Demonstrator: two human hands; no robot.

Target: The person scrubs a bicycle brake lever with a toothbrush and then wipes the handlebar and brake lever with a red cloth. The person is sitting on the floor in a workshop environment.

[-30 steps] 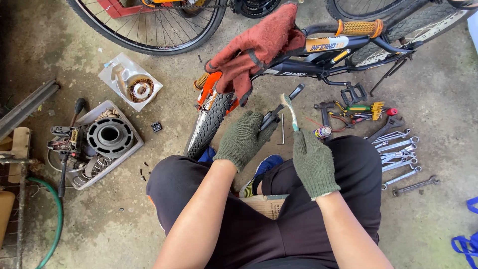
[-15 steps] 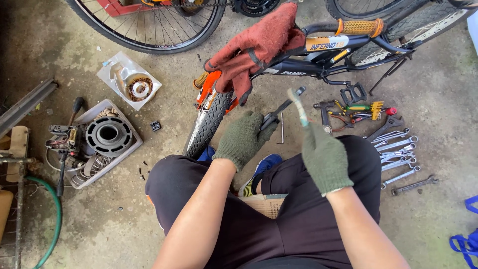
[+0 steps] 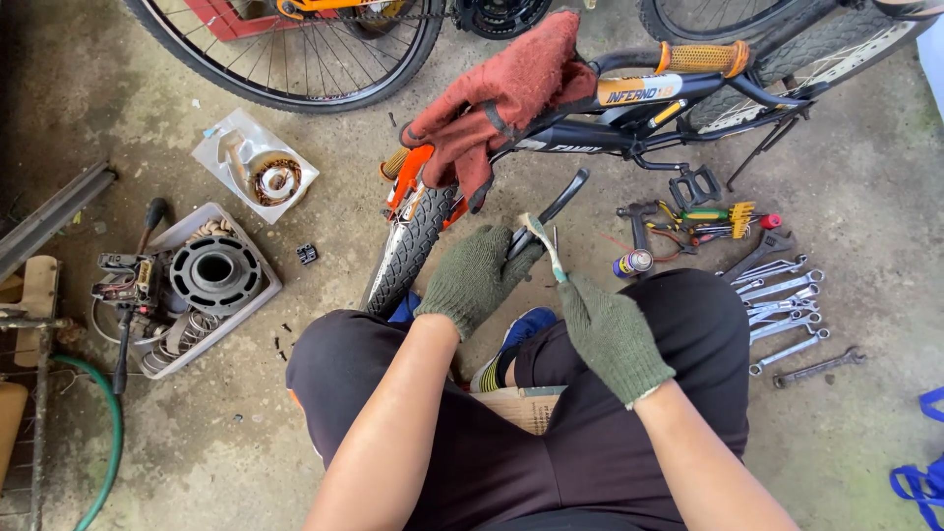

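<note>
Fingers (image 3: pixel 590 295) of our right hand (image 3: pixel 615 334) grip a pale slim tool (image 3: pixel 543 241), now tilted lower at frame centre; our left hand (image 3: pixel 474 277) clasps the black lever (image 3: pixel 553 208) beside the knobby tyre (image 3: pixel 413 246).

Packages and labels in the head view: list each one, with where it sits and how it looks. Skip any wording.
Clear plastic bag: on the concrete upper left, crumpled, holding a round copper-wound part.
Frame sticker: on the bicycle's top tube, oblong, pale with orange lettering.
Spray can: lying among the tools, small, blue and yellow.
Cardboard box: between the person's knees, brown, mostly hidden.
No screens or signs show.
</note>
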